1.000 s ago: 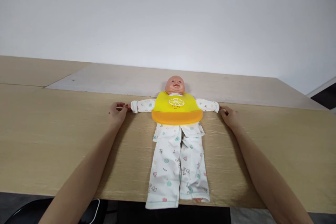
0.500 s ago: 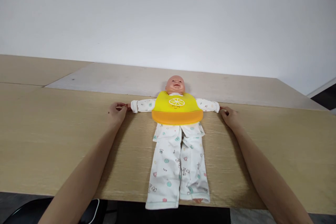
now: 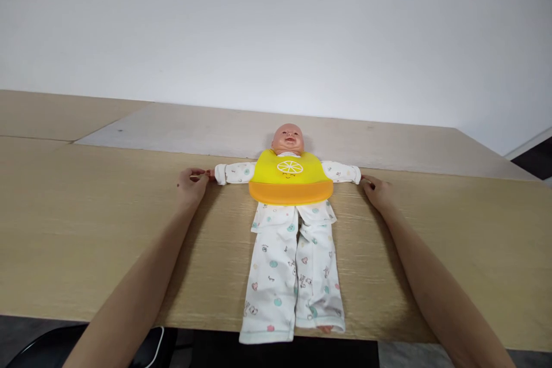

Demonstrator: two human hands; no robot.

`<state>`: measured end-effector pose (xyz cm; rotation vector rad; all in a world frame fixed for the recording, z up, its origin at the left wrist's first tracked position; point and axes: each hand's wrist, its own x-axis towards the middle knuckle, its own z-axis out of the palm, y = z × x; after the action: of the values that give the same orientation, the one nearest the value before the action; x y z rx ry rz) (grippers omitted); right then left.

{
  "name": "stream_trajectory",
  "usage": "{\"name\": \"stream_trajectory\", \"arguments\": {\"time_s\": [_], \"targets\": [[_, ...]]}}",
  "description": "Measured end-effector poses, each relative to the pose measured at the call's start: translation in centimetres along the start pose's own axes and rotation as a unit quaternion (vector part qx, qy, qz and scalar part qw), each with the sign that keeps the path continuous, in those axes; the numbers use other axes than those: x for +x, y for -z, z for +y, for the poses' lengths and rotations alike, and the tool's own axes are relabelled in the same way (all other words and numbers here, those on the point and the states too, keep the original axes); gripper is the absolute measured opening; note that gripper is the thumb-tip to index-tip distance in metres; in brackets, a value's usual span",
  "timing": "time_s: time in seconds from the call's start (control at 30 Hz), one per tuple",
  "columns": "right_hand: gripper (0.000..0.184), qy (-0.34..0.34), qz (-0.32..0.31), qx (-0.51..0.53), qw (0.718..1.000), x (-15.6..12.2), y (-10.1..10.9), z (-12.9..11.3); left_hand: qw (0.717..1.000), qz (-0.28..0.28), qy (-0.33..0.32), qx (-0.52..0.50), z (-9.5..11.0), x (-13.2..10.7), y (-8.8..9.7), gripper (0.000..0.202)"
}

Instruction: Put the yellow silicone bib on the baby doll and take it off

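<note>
A baby doll (image 3: 287, 140) lies on its back with its arms spread, dressed in white patterned pyjamas (image 3: 293, 270). A yellow and orange bib (image 3: 290, 178) with a citrus-slice print covers its chest. My left hand (image 3: 192, 185) is at the doll's outstretched arm, its fingers curled around the small doll hand beside the cuff. At the other arm, my right hand (image 3: 376, 192) closes on the end of the sleeve, and the doll hand there is hidden by my fingers.
The doll lies on a light wooden table (image 3: 86, 230), its trouser ends at the near edge. A pale board (image 3: 172, 126) lies behind it, against a white wall (image 3: 276, 40). A dark chair (image 3: 43, 356) and a white cable (image 3: 158, 339) show below the near edge.
The view has levelled and shifted very slightly. My hands and the doll stay where they were.
</note>
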<state>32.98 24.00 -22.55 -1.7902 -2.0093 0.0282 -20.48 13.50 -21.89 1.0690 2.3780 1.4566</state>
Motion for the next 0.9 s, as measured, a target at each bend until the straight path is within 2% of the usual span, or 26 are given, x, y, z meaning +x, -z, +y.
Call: {"name": "stream_trajectory", "arguments": {"time_s": [0.3, 0.4, 0.67, 0.8, 0.9], "targets": [[0.042, -0.023, 0.007, -0.02, 1.0, -0.1, 0.3, -0.3, 0.999, -0.016, -0.011, -0.028, 0.0, 0.2, -0.3, 0.011], [0.042, -0.029, 0.016, -0.004, 0.999, 0.0, 0.2, -0.2, 1.0, 0.006, -0.013, -0.021, 0.2, 0.1, -0.3, 0.01], [0.046, -0.026, 0.064, 0.017, 0.997, -0.2, 0.1, -0.1, 0.994, 0.018, -0.094, -0.053, 0.8, -0.9, -0.7, 0.011], [0.047, -0.034, 0.096, 0.089, 0.991, -0.2, 0.4, -1.3, 0.991, 0.014, -0.104, -0.084, 1.9, -1.5, -0.9, 0.013], [0.045, -0.039, 0.093, 0.18, 0.979, 0.6, 0.7, -3.5, 0.985, -0.012, -0.071, -0.156, 4.1, -1.8, -1.8, 0.014]]}}
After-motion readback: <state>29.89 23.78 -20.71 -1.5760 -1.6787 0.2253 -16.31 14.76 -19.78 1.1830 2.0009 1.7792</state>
